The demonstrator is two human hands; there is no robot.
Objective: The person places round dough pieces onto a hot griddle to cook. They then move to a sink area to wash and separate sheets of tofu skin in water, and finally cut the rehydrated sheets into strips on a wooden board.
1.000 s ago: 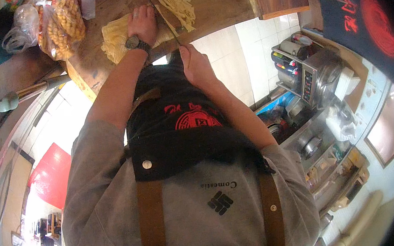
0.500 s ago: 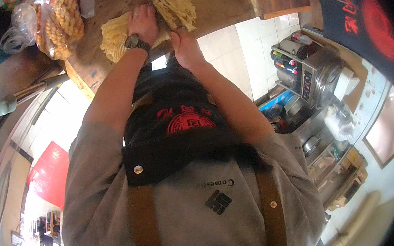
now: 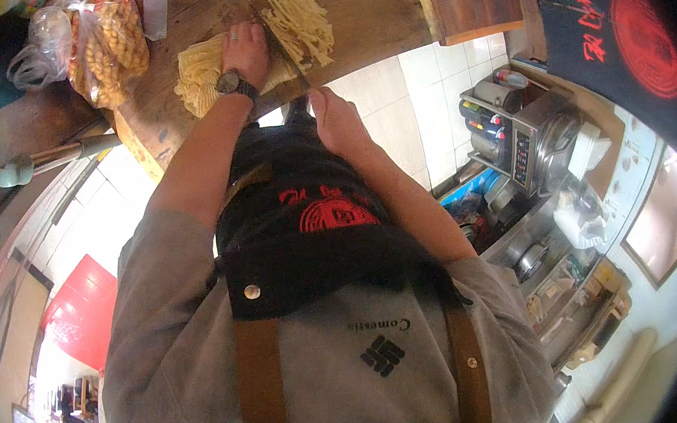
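Observation:
On a wooden board [image 3: 366, 16] lies a stack of folded, pale yellow sheets [image 3: 199, 75]; whether they are tofu skin or dough I cannot tell. My left hand [image 3: 245, 55], with a watch on the wrist, presses the stack down, its fingers bent over it. My right hand [image 3: 338, 121] is closed round a knife [image 3: 283, 49], whose handle is hidden in the fist. The dark, narrow-looking blade points away from me, between the stack and a loose heap of cut strips [image 3: 299, 25] on the right.
Plastic bags of round golden-brown food [image 3: 111, 58] stand at the board's far left. A pale-ended handle [image 3: 15, 171] juts out below them. To the right, past the tiled floor [image 3: 389, 101], are a metal appliance [image 3: 537, 139], a pot [image 3: 531, 260] and shelves. A red panel [image 3: 83, 312] is at left.
My right hand has drawn back toward me, and the knife blade now shows clearly. My left hand stays on the stack, shifted slightly. The whole view has tilted a little.

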